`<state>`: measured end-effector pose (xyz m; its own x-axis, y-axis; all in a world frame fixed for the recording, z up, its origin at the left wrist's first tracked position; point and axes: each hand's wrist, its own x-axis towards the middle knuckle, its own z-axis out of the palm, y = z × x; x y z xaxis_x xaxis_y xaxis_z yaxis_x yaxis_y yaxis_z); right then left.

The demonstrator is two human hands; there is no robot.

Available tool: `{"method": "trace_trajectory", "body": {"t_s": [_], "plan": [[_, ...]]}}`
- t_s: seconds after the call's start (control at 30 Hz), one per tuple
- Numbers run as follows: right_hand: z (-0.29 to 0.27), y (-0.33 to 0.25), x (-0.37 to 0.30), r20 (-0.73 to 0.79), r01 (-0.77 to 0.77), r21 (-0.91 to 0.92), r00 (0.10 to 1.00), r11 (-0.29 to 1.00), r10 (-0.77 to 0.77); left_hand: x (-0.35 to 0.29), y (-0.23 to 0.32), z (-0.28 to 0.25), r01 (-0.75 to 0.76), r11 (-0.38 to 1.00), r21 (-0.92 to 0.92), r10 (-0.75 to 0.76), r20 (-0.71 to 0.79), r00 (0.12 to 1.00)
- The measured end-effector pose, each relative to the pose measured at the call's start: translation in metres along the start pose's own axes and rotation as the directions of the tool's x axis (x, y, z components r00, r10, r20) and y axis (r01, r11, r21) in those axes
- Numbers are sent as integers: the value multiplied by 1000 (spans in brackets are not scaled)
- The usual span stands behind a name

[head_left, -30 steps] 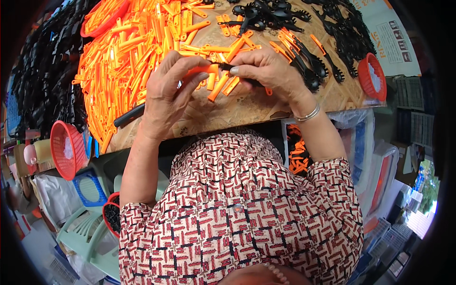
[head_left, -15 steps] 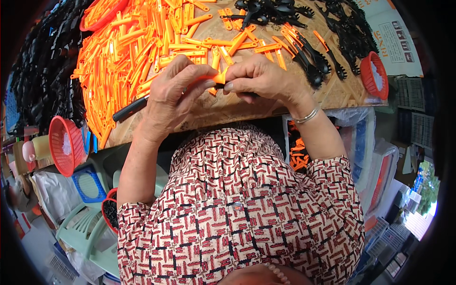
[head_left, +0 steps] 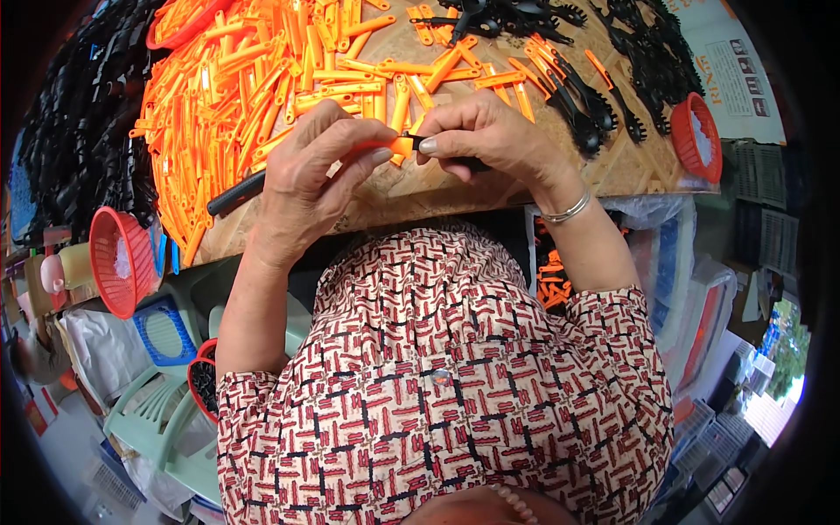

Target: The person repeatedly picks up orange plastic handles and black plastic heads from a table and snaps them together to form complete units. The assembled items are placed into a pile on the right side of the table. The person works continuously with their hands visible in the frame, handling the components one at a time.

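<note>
Between the thumb and fingers of my left hand [head_left: 306,171] is an orange plastic handle [head_left: 402,146], its end pointing right. My right hand [head_left: 494,140] pinches a black plastic utensil [head_left: 473,164], mostly covered by the fingers. The narrow black end of the utensil meets the open end of the handle; how deep it sits I cannot tell. Under my left wrist a black rod-like grip [head_left: 236,193] lies on the table, partly hidden. Loose orange handles [head_left: 236,114] are heaped just beyond my left hand.
On the wooden tabletop [head_left: 560,188], black utensils with orange handles [head_left: 573,109] lie at the right, near a black utensil pile [head_left: 503,19]. Red baskets stand at the right [head_left: 697,140] and left [head_left: 118,262] edges. Black parts [head_left: 83,131] are heaped at far left.
The orange handle has turned level, and its end now lines up with the black end in my right hand. My right hand has shifted slightly right and up.
</note>
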<state>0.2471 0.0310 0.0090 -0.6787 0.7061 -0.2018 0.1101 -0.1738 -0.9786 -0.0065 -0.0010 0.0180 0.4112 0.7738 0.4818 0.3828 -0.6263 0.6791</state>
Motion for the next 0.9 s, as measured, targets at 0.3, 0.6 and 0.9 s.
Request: {"method": "trace_trajectory", "body": {"t_s": [0.3, 0.6, 0.9], "plan": [[0, 0, -1, -5, -21, 47, 1000, 999, 21, -3, -1, -5, 55, 998, -36, -54, 26, 998], [4, 6, -4, 7, -45, 83, 999, 996, 44, -2, 5, 2, 16, 997, 77, -17, 20, 1000], [13, 2, -12, 156, 513, -760, 739, 398, -655, -8, -4, 10, 28, 999, -19, -28, -10, 1000]]}}
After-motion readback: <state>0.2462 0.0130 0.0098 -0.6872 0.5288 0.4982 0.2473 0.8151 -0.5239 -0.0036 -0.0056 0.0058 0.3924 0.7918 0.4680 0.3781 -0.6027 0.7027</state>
